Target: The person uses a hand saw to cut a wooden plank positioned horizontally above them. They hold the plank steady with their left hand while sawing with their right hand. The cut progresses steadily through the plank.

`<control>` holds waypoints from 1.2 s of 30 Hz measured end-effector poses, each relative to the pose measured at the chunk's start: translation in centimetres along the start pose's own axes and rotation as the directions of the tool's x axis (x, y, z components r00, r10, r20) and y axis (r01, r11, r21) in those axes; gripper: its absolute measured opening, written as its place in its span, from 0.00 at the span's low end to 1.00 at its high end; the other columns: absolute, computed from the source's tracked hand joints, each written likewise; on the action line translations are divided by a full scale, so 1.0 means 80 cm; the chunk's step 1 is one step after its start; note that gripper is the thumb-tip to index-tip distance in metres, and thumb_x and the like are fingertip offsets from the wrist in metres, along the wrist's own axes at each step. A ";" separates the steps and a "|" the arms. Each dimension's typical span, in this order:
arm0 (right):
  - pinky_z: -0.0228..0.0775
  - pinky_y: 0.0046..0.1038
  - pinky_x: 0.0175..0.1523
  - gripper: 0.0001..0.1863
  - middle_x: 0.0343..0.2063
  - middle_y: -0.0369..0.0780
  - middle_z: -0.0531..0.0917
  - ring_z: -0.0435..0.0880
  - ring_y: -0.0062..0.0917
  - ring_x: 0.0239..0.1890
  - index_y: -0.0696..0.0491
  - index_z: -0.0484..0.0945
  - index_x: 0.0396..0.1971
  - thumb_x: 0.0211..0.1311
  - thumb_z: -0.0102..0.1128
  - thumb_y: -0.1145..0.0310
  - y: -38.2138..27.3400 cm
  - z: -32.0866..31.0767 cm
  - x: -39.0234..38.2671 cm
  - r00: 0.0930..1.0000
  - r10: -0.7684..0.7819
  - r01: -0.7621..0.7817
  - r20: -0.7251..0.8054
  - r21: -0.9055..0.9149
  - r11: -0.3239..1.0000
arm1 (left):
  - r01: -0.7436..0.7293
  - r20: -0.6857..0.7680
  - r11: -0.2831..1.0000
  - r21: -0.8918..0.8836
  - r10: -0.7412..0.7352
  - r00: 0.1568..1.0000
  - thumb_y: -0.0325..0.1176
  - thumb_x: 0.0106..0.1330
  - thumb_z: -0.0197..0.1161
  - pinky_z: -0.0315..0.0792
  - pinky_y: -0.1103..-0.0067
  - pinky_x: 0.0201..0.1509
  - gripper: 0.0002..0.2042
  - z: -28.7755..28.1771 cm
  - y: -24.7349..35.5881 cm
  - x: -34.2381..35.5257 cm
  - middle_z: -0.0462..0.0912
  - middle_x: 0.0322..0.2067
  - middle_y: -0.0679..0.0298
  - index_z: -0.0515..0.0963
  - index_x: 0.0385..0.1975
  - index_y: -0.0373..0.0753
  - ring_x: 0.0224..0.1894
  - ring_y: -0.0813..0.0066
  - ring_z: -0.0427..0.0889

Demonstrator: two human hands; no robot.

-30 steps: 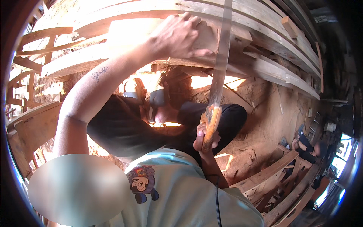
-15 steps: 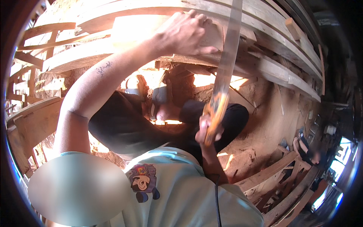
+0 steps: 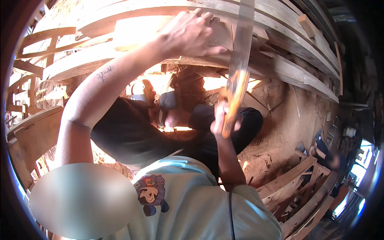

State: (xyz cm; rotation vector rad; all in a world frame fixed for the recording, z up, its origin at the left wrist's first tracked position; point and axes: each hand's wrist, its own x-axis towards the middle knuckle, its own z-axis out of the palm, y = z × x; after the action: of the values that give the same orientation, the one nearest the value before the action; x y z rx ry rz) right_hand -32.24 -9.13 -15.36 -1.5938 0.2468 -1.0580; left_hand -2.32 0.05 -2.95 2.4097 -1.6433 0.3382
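My left hand (image 3: 190, 34) grips a short pale board (image 3: 134, 34) lying on long timbers, fingers curled on it and thumb spread along its near part. My right hand (image 3: 224, 120) is closed round the orange handle of a hand saw (image 3: 235, 100). The blurred steel blade runs up from the handle across the board at the right of my left hand, past the top of the picture. My bent legs in dark trousers lie below the timbers.
Stacked timbers (image 3: 296, 76) span the top. Slatted wooden pieces (image 3: 36, 128) stand at the left, a wooden frame (image 3: 288, 176) at lower right. Reddish dirt ground (image 3: 268, 148) lies around my legs. Another person (image 3: 326, 154) sits at the far right.
My right hand has pushed the saw upward and slightly right, away from my body, in successive steps. My left hand stays on the board.
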 end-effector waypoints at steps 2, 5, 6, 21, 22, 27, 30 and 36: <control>0.75 0.28 0.27 0.04 0.30 0.45 0.82 0.79 0.26 0.22 0.60 0.76 0.39 0.69 0.60 0.75 0.023 -0.011 -0.011 0.938 0.348 -0.325 -0.004 0.350 0.879 | 0.031 -0.021 0.999 -0.029 -0.031 0.999 0.74 0.69 0.55 0.82 0.55 0.53 0.43 -0.005 -0.001 0.006 0.82 0.57 0.46 0.82 0.53 0.30 0.63 0.48 0.80; 0.72 0.28 0.25 0.00 0.25 0.42 0.79 0.77 0.24 0.20 0.59 0.73 0.36 0.67 0.54 0.79 -0.018 -0.007 -0.035 0.996 0.038 -0.031 0.080 -0.082 0.996 | 0.033 -0.055 0.999 0.002 -0.033 0.998 0.74 0.67 0.59 0.82 0.56 0.52 0.45 0.002 -0.003 -0.001 0.83 0.54 0.47 0.79 0.62 0.31 0.61 0.50 0.81; 0.71 0.28 0.24 0.01 0.23 0.41 0.78 0.76 0.24 0.20 0.58 0.72 0.34 0.67 0.52 0.80 -0.048 0.004 -0.035 0.989 -0.087 0.106 0.116 -0.169 0.980 | 0.037 -0.050 0.999 0.009 -0.037 0.998 0.74 0.67 0.59 0.82 0.57 0.52 0.45 0.001 0.000 0.001 0.83 0.54 0.47 0.79 0.62 0.31 0.60 0.49 0.81; 0.76 0.31 0.25 0.02 0.19 0.42 0.77 0.76 0.26 0.18 0.62 0.73 0.32 0.59 0.55 0.81 -0.035 -0.018 -0.018 0.984 -0.084 0.066 0.154 0.115 0.991 | 0.107 0.007 0.992 -0.063 -0.107 0.994 0.68 0.72 0.57 0.78 0.52 0.59 0.42 0.001 -0.007 -0.001 0.77 0.60 0.38 0.84 0.48 0.21 0.66 0.44 0.75; 0.75 0.31 0.25 0.03 0.20 0.42 0.77 0.75 0.26 0.18 0.62 0.73 0.33 0.59 0.55 0.81 -0.038 -0.020 -0.021 0.988 -0.072 0.059 0.140 0.100 0.993 | 0.095 0.040 0.994 -0.060 -0.093 0.995 0.67 0.71 0.58 0.78 0.52 0.59 0.42 -0.006 -0.001 0.000 0.78 0.59 0.39 0.83 0.50 0.21 0.64 0.44 0.75; 0.70 0.28 0.25 0.06 0.23 0.40 0.77 0.73 0.24 0.19 0.61 0.75 0.38 0.61 0.59 0.79 -0.049 -0.047 -0.036 0.977 0.165 -0.201 0.136 0.321 0.926 | 0.034 -0.094 0.999 -0.037 -0.038 0.995 0.66 0.67 0.65 0.80 0.54 0.56 0.41 0.002 -0.007 0.002 0.81 0.56 0.41 0.80 0.57 0.25 0.60 0.44 0.81; 0.75 0.29 0.29 0.06 0.24 0.42 0.79 0.76 0.25 0.21 0.61 0.76 0.39 0.62 0.60 0.79 -0.062 -0.048 -0.044 0.982 0.169 -0.187 0.080 0.360 0.914 | 0.017 -0.085 0.999 -0.039 -0.020 0.996 0.68 0.68 0.64 0.82 0.56 0.54 0.42 -0.009 -0.002 -0.003 0.83 0.55 0.44 0.77 0.62 0.29 0.60 0.48 0.82; 0.68 0.30 0.24 0.04 0.18 0.39 0.71 0.68 0.23 0.16 0.60 0.71 0.38 0.65 0.53 0.78 -0.080 -0.024 -0.052 0.992 0.001 -0.010 0.123 0.074 0.997 | 0.011 -0.030 1.000 0.000 -0.011 0.999 0.70 0.68 0.63 0.80 0.56 0.55 0.43 -0.010 0.008 -0.006 0.82 0.54 0.48 0.76 0.65 0.32 0.59 0.50 0.82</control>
State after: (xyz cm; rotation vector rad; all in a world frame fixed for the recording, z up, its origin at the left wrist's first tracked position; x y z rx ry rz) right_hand -38.43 -5.59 -11.96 -1.5836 0.1275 -0.9498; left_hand -3.12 0.49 -2.32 2.4011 -1.6171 0.3712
